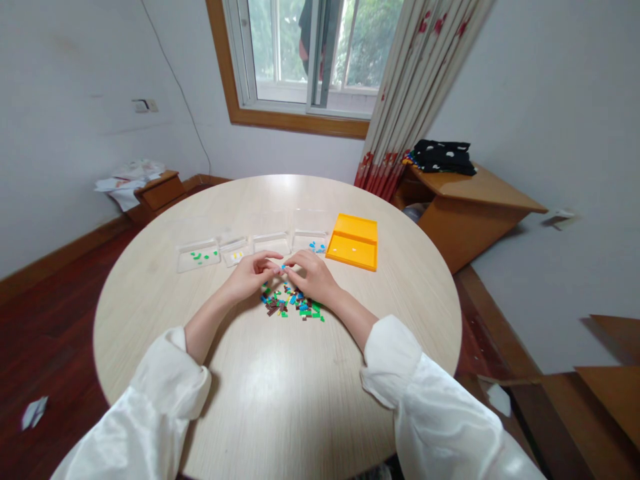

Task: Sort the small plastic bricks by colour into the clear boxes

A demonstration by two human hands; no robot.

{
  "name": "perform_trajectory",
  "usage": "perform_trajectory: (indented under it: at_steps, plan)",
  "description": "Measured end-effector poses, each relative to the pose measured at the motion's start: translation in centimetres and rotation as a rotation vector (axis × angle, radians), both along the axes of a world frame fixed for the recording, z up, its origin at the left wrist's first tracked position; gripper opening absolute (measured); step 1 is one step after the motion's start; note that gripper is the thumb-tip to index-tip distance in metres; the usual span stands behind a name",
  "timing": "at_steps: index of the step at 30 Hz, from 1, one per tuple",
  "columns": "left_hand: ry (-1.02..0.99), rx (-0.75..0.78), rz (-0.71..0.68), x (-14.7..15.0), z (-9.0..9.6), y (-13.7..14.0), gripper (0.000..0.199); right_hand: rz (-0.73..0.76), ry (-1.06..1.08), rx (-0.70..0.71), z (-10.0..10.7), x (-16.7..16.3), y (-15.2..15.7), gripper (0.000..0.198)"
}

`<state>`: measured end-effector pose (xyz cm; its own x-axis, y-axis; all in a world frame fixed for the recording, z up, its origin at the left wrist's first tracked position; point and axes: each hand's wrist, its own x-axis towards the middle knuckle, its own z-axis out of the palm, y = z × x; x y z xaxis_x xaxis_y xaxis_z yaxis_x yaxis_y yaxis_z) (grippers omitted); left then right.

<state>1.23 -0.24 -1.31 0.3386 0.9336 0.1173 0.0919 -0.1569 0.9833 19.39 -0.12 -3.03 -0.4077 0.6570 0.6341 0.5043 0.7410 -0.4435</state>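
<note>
My left hand (251, 275) and my right hand (311, 275) meet over the middle of the table, fingertips pinched close together. Between them shows a small blue toy brick (283, 267), which both hands appear to grip. Just below my fingers lies a loose pile of small toy bricks (293, 301) in brown, green, blue and a few yellow; my hands hide its far edge. Beyond my left hand, a transparent box (181, 263) holds green bricks, and a smaller transparent box (227, 258) holds yellow ones. Blue bricks (317, 247) lie in another transparent box behind my right hand.
An orange lidded case (356, 230) lies opened at the right, with small white pieces inside. One more transparent box (270, 243) stands in the row. All rest on a round wooden table (280, 380). A wooden cabinet (480, 193) with dark cloth stands behind, at right.
</note>
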Motion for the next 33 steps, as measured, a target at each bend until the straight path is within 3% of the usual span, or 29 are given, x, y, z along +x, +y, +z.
perform_trajectory:
  at_steps: [6, 18, 27, 33]
  plan:
    - [0.041, 0.019, 0.039, -0.1, 0.1, 0.0, 0.032, -0.112, 0.030, 0.021, -0.4, 0.8, 1.0, 0.009]
    - [0.073, 0.071, 0.089, -0.4, -0.4, 0.4, 0.028, -0.536, -0.009, 0.042, -0.8, 4.3, 2.9, 0.012]
    - [0.128, 0.103, 0.286, -0.7, -0.5, 0.8, 0.020, -0.605, -0.053, 0.029, -1.4, 4.8, 3.3, 0.015]
    - [0.157, 0.130, 0.298, -0.7, -0.9, 1.0, 0.016, -0.646, -0.072, 0.034, -1.8, 4.9, 3.5, 0.015]
